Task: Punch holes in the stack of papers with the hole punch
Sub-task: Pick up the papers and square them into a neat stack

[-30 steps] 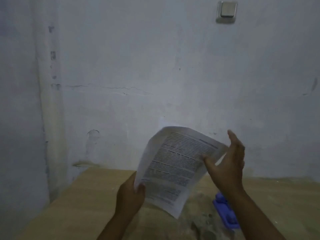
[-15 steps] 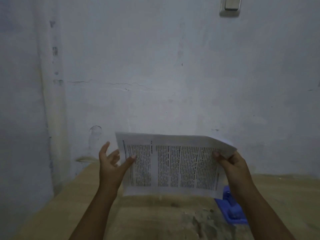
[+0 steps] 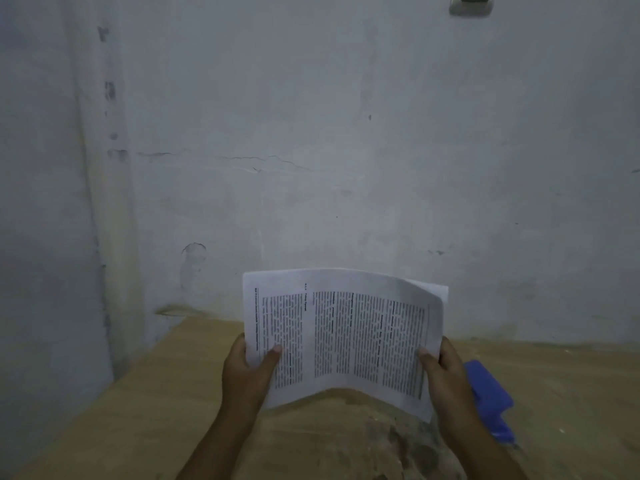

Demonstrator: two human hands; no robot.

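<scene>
I hold the stack of papers (image 3: 343,334), white printed sheets turned sideways, upright above the table and bowed upward in the middle. My left hand (image 3: 251,367) grips its left edge with the thumb on the front. My right hand (image 3: 441,367) grips the right edge the same way. The blue hole punch (image 3: 488,393) lies on the table just right of my right hand, partly hidden behind my wrist.
The wooden table (image 3: 173,403) runs up to a grey-white wall, with its left edge near a wall corner. A worn, dark patch (image 3: 398,441) marks the tabletop below the papers. A light switch (image 3: 471,3) sits high on the wall.
The papers turned from a tilted hold to sideways and level. My left hand, open beside the sheets half a second ago, now grips the left edge; both hands sit lower on the stack.
</scene>
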